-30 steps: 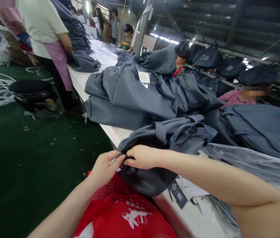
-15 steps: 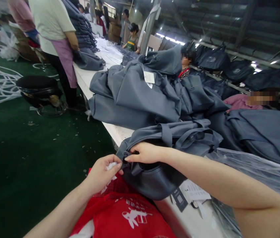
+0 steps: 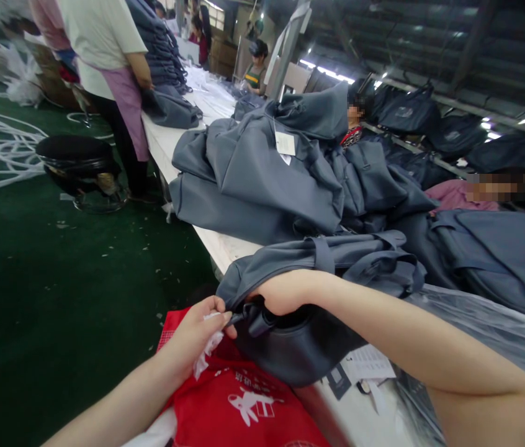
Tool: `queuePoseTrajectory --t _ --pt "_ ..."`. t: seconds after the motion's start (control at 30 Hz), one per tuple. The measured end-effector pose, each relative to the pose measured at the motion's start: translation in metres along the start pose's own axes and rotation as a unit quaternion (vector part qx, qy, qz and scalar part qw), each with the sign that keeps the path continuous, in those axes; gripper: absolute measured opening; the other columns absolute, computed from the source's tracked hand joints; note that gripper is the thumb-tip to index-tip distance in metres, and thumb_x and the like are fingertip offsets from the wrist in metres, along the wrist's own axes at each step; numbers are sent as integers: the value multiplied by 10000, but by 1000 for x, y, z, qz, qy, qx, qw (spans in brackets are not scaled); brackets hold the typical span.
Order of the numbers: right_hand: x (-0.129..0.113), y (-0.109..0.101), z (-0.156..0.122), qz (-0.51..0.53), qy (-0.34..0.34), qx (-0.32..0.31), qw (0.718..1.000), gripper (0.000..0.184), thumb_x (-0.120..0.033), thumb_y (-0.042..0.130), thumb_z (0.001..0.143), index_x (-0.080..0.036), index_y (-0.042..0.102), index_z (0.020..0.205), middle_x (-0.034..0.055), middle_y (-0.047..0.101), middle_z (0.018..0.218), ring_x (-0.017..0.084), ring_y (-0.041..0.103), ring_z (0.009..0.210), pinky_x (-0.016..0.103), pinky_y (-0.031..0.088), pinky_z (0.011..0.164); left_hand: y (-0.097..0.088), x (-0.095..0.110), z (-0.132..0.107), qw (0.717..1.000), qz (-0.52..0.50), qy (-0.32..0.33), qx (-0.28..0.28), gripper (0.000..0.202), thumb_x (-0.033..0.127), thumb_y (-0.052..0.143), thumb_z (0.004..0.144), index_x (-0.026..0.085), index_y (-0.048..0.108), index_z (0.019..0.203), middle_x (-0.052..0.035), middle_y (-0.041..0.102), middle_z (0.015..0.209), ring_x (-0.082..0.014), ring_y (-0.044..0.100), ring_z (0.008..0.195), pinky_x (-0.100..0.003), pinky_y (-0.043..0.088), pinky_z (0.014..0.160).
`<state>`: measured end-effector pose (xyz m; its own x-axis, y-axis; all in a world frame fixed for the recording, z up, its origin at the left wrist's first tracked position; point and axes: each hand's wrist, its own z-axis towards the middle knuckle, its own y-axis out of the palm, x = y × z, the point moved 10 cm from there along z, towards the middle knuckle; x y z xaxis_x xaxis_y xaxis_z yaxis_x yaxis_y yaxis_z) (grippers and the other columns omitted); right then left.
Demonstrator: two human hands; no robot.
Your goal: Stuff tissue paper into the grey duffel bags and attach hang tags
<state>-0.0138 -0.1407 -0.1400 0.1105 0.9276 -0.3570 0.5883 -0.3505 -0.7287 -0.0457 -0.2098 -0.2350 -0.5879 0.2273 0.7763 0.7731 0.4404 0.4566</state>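
Observation:
A dark grey-blue bag [image 3: 290, 351] lies at the table's near edge with its mouth open towards me. My left hand [image 3: 207, 323] pinches the end of the bag's opening between thumb and fingers. Crumpled white material [image 3: 207, 354], perhaps tissue or plastic, is tucked in the same hand. My right hand [image 3: 285, 293] reaches into the mouth under the upper edge; its fingers are hidden inside the bag. Beside the bag lie paper tags [image 3: 369, 361], white and dark, on the white table [image 3: 325, 410].
A heap of grey bags [image 3: 262, 180] covers the table ahead, with more bags [image 3: 499, 248] at right. Clear plastic sheeting [image 3: 471, 329] lies near my right arm. A black stool [image 3: 79, 158] and a standing person [image 3: 104, 56] are at left. Other people sit across the table.
My right hand has slid deeper into the bag's mouth, and its fingers have gone out of sight. My left hand keeps its pinch; more of the white material hangs below it.

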Motion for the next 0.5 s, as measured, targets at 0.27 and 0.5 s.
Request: queuePoseTrajectory --t 0.27,0.5 --pt "-11 -7 -12 24 95 160 982 335 -409 508 883 -132 697 871 97 704 832 196 609 716 279 408 646 -6 1 7 997 -61 -47 3 360 383 739 671 189 439 708 25 586 506 -43 398 353 -136 246 373" --pt "6 -5 11 50 87 104 990 344 -378 483 911 -132 721 934 119 718 972 228 635 834 291 421 704 -51 12 15 976 134 97 145 279 447 639 736 181 592 804 -9 649 694 -149 600 634 -253 470 615"
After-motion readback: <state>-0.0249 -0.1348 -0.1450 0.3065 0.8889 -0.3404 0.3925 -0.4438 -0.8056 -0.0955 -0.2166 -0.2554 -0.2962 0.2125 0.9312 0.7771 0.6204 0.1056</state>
